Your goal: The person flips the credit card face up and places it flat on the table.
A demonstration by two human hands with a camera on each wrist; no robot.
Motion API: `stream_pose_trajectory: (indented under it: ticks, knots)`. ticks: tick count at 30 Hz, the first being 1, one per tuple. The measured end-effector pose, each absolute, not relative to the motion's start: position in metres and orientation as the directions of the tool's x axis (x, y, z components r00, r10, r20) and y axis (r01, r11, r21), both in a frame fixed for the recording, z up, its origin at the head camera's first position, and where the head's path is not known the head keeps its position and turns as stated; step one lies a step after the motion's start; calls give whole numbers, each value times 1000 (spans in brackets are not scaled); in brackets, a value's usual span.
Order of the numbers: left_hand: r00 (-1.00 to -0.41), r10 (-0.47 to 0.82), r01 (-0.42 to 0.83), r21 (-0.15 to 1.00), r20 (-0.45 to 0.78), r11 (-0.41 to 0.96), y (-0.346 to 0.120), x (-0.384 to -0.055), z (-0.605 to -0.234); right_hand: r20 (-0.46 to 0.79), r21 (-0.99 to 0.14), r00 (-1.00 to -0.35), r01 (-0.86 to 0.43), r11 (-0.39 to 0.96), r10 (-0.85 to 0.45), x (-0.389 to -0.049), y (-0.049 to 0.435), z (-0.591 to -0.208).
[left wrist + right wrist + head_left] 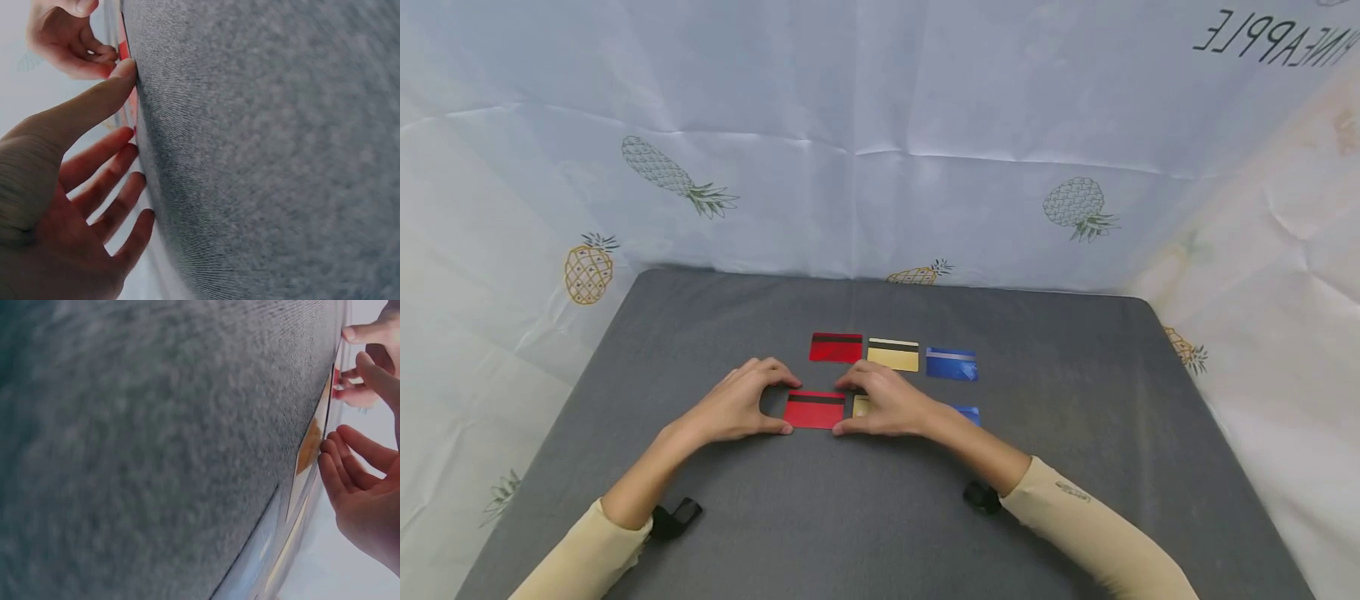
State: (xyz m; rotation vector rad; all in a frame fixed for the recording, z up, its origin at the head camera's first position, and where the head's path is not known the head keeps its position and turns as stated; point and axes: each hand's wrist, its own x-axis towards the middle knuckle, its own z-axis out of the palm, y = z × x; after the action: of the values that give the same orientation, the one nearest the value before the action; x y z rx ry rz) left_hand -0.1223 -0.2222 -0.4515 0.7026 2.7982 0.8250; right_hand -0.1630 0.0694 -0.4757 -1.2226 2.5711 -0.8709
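Observation:
A red card with a dark stripe [814, 414] lies flat on the grey table, between both hands. At its left edge, my left hand [741, 406] has thumb and forefinger spread to the near and far corners. Along its right edge, my right hand [887, 404] has its thumb near the lower corner and its fingers near the upper one. Under the right hand a gold card [860, 406] is partly hidden. The left wrist view shows the left hand [59, 225] with fingers apart; in the right wrist view the right hand's [369, 500] fingers bend gently beside the gold card [309, 450].
Behind them lies a row of another red card [837, 352], a gold card [892, 357] and a blue card [951, 367]. A front blue card [970, 414] shows past the right wrist. White pineapple-print cloth [850, 208] hangs around the table [1075, 467].

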Motion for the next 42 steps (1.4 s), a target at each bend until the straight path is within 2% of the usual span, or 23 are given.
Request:
stream_pose_trajectory:
  ticks: [2, 4, 8, 18, 26, 30, 37, 42]
  knots:
    - [-878, 478, 403, 553, 10, 729, -223, -123, -453, 73, -569, -654, -648, 507, -753, -163, 67, -475]
    - [-874, 485, 415, 568, 31, 711, -223, -124, -455, 20, -583, -673, -609, 538, -739, -155, 63, -458]
    - [-868, 492, 430, 596, 66, 678, -226, -126, -459, -15, -545, -675, -613, 572, -738, -153, 60, -457]
    - [-866, 495, 428, 611, 67, 666, -228, -127, -460, -2, -500, -668, -644, 579, -744, -152, 55, -460]
    - [-869, 492, 421, 593, 48, 686, -227, -124, -459, 58, -478, -644, -689, 545, -763, -151, 53, -461]
    - [-851, 519, 464, 584, 83, 666, -228, -124, -462, 66, -484, -649, -685, 545, -758, -150, 54, -457]
    - [-872, 489, 414, 579, 29, 703, -225, -117, -453, 54, -494, -649, -678, 545, -758, -149, 56, -449]
    - [-873, 483, 427, 570, 60, 702, -227, -113, -444, 56, -503, -648, -676, 539, -760, -149, 57, -445]
